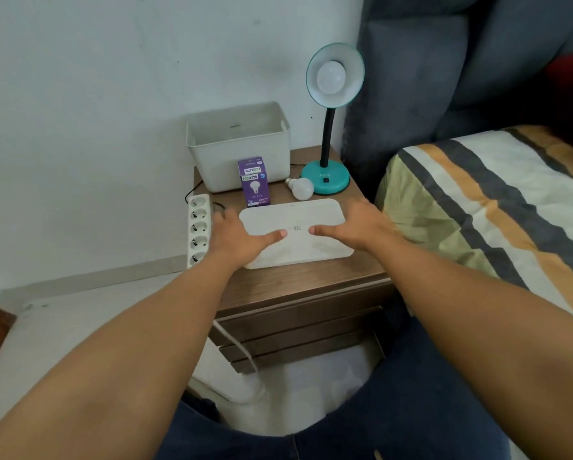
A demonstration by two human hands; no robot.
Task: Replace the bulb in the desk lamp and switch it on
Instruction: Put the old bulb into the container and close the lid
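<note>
A teal desk lamp (326,175) stands at the back right of the wooden nightstand (298,280). Its shade faces me with a white bulb (331,77) screwed in, unlit. A loose white bulb (301,188) lies beside the lamp base. A purple bulb box (254,181) stands to its left. My left hand (237,239) and my right hand (355,229) grip the two short sides of a flat white lid (295,232), thumbs on top.
A white plastic bin (237,146) without a lid stands at the back, behind the box. A white power strip (199,229) lies along the nightstand's left edge. A bed with striped bedding (497,207) is on the right, a grey headboard behind it.
</note>
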